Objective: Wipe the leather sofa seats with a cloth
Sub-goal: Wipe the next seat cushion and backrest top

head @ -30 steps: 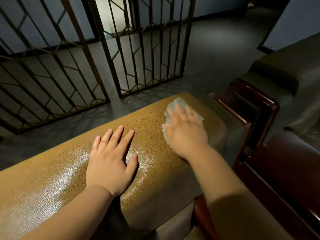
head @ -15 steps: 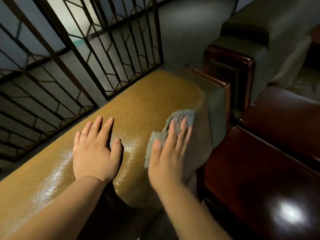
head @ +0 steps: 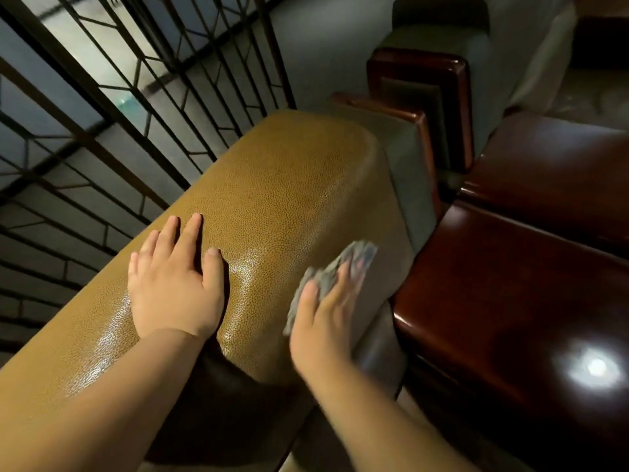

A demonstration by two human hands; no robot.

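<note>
A tan, pebbled leather sofa top [head: 289,185] runs from lower left to the middle of the view. My left hand [head: 175,284] lies flat on it with its fingers spread. My right hand [head: 323,321] presses a grey cloth [head: 354,264] against the sofa's right side face, fingers straight over the cloth. The cloth and that hand are blurred by motion. Most of the cloth is hidden under the hand.
A dark red wooden armrest [head: 510,301] with a bright light reflection borders the sofa on the right. Another wooden armrest [head: 442,83] and a grey-green sofa [head: 442,15] stand behind it. A black metal lattice screen [head: 102,97] rises at the left over the grey floor.
My right hand has carried the cloth from the sofa's top end down onto its right side face. The view has swung right and down. My left hand stays flat on the leather.
</note>
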